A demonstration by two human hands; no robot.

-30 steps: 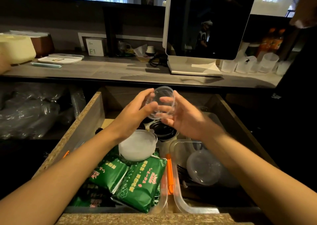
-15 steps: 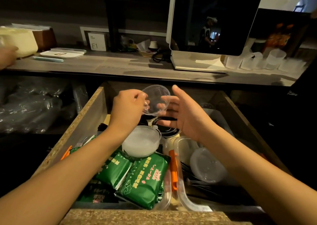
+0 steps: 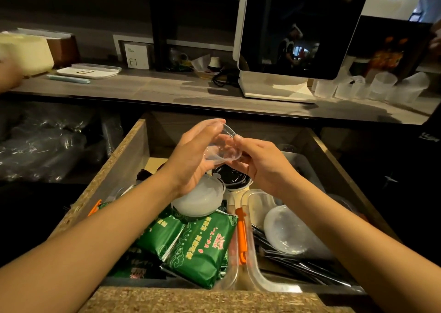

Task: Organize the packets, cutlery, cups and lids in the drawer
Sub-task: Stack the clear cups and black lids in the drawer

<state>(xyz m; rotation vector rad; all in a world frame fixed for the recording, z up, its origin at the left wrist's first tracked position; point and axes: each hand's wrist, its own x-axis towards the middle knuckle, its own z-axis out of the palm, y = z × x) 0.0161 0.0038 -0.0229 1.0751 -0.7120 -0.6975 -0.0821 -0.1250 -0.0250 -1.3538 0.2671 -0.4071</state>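
Over the open drawer, my left hand and my right hand hold small clear plastic cups between them, one tipped against the other. My left fingers curl over the upper cup's rim and my right fingers pinch the lower one. Below lie a frosted round lid, black lids and green packets. A clear bin at the right holds black cutlery and a clear domed lid.
An orange clip sits between the two clear bins. On the counter behind stand a screen, frosted cups at the right, a white tray and a white box. Another person's hand shows at the far left.
My hands have turned the clear cup from facing me to lying tipped between them. My right hand went from flat beside it to pinching a cup.
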